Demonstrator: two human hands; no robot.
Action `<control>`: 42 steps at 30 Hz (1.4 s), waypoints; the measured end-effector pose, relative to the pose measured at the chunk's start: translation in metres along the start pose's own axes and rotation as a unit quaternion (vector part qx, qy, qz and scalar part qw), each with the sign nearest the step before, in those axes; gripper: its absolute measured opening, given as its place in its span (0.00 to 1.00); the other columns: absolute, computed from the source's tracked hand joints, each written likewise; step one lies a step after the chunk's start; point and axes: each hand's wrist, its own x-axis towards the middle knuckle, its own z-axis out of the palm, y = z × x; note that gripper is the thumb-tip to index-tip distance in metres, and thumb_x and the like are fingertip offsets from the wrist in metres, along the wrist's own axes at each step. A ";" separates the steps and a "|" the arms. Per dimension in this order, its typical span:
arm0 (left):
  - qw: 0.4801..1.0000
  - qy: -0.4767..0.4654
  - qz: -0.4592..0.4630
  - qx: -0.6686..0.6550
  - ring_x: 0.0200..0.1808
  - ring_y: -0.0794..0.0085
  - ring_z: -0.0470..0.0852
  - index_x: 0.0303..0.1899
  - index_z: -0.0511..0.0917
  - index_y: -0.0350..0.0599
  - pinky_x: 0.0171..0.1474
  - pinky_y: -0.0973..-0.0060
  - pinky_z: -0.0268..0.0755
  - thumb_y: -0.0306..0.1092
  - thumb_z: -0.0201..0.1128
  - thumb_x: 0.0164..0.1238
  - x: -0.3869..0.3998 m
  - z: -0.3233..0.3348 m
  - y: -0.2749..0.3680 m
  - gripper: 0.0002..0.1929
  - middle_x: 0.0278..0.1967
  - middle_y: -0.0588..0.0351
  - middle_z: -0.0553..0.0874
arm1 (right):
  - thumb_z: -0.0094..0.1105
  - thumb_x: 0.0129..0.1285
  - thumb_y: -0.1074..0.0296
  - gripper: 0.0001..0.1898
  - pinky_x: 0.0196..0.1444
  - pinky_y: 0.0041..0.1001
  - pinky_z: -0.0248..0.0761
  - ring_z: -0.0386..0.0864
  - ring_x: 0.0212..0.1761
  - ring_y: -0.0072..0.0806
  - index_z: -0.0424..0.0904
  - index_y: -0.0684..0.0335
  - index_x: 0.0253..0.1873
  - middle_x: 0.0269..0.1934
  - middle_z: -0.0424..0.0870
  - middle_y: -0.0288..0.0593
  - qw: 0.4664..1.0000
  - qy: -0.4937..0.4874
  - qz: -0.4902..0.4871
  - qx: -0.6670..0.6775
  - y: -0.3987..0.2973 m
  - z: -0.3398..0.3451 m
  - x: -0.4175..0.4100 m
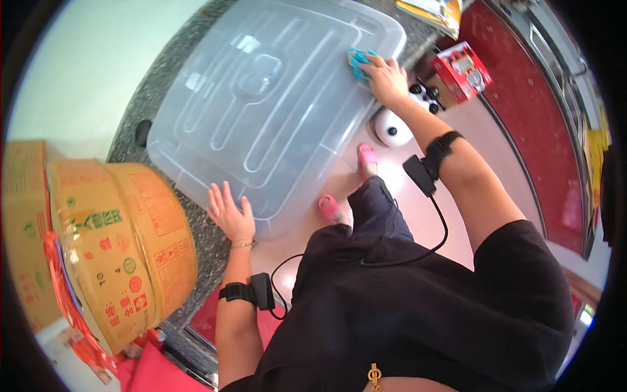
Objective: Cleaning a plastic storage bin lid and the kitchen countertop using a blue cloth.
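Note:
A large translucent plastic storage box lid (pixel 294 98) lies before me, on a box that stands on a speckled stone countertop (pixel 132 103). My right hand (pixel 388 81) presses a bunched blue cloth (pixel 360 62) onto the lid near its far right edge. The cloth has a little yellow on it and is partly under my fingers. My left hand (pixel 230 213) rests on the lid's near left corner, fingers spread, with nothing in it.
Cardboard boxes (pixel 122 245) with printing stand at the left. A red printed box (pixel 462 72) and a white round object with black knobs (pixel 392 128) are at the right. A yellow-and-white packet (pixel 436 14) lies beyond the lid. Red cabinet fronts (pixel 529 108) line the right side.

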 end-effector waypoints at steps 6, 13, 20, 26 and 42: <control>1.000 -0.009 0.024 0.002 0.72 0.54 0.53 0.66 0.63 0.47 0.69 0.48 0.41 0.38 0.57 0.61 0.002 0.005 0.002 0.30 0.70 0.47 0.59 | 0.52 0.55 0.70 0.22 0.55 0.41 0.65 0.69 0.58 0.38 0.78 0.39 0.55 0.62 0.69 0.24 1.000 0.006 0.010 -0.011 0.008 0.012 0.000; 0.999 -0.031 0.008 0.012 0.72 0.54 0.53 0.66 0.63 0.46 0.69 0.53 0.41 0.36 0.54 0.64 0.000 -0.001 0.007 0.28 0.70 0.46 0.59 | 0.55 0.57 0.68 0.20 0.52 0.42 0.65 0.69 0.58 0.37 0.79 0.37 0.54 0.60 0.70 0.23 1.000 0.017 -0.003 0.008 0.009 0.015 -0.002; 1.000 -0.020 0.018 0.007 0.71 0.52 0.54 0.66 0.63 0.44 0.68 0.54 0.44 0.35 0.54 0.65 0.002 0.000 0.008 0.27 0.69 0.44 0.61 | 0.54 0.57 0.69 0.21 0.57 0.40 0.63 0.68 0.60 0.37 0.78 0.39 0.55 0.62 0.70 0.24 1.000 -0.003 0.011 0.005 0.005 0.009 0.000; 1.000 -0.017 0.022 -0.005 0.71 0.52 0.54 0.66 0.63 0.45 0.68 0.50 0.43 0.36 0.53 0.64 0.004 0.002 0.004 0.28 0.69 0.46 0.61 | 0.54 0.58 0.69 0.21 0.58 0.40 0.63 0.68 0.60 0.37 0.78 0.38 0.55 0.62 0.70 0.24 1.000 0.015 0.004 -0.007 0.007 0.015 0.002; 1.000 -0.008 0.024 -0.004 0.71 0.51 0.54 0.66 0.65 0.46 0.68 0.52 0.43 0.35 0.55 0.64 0.002 0.003 0.006 0.27 0.68 0.47 0.63 | 0.55 0.55 0.70 0.24 0.57 0.42 0.64 0.67 0.60 0.40 0.75 0.40 0.57 0.63 0.68 0.27 1.000 -0.011 0.001 -0.013 0.007 0.012 -0.001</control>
